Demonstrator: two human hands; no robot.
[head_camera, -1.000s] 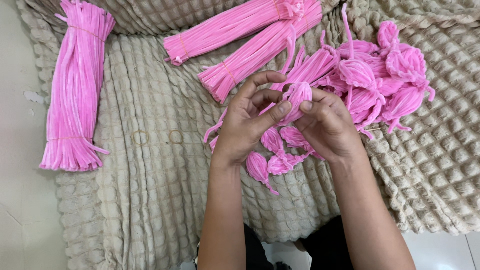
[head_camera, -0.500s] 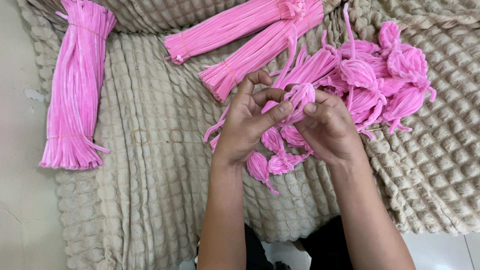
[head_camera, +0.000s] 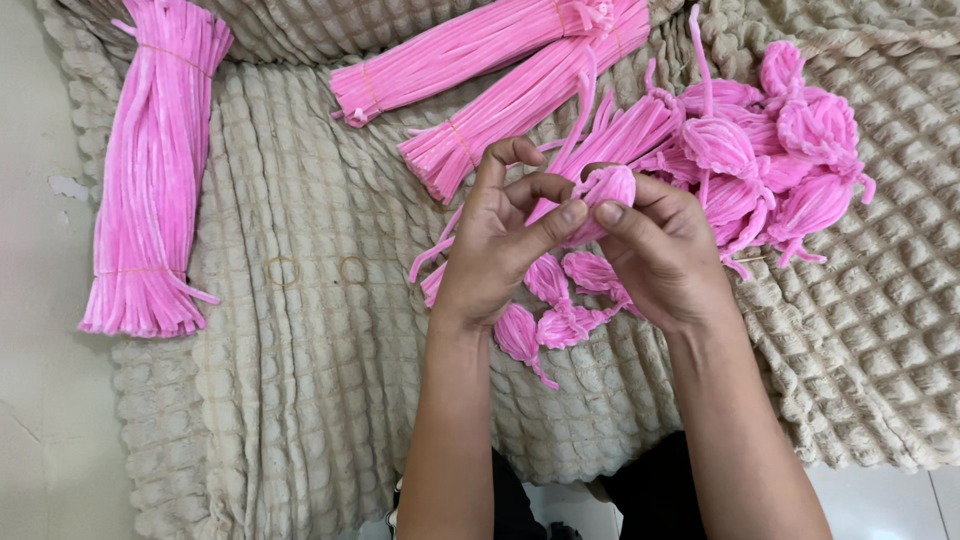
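A beige quilted blanket (head_camera: 300, 330) over pale floor (head_camera: 40, 430) lies beneath both hands (head_camera: 580, 250).

Pink chenille stems (head_camera: 155, 170), beige waffle-textured blanket (head_camera: 300, 330)

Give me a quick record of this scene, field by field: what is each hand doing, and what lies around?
Left hand: pinching a pink fuzzy bud piece
Right hand: gripping the same piece from the other side
Below the hands: finished petals
Right: heap of shaped buds
Top and left: bundles of straight pink stems
Surface: beige bubbly blanket
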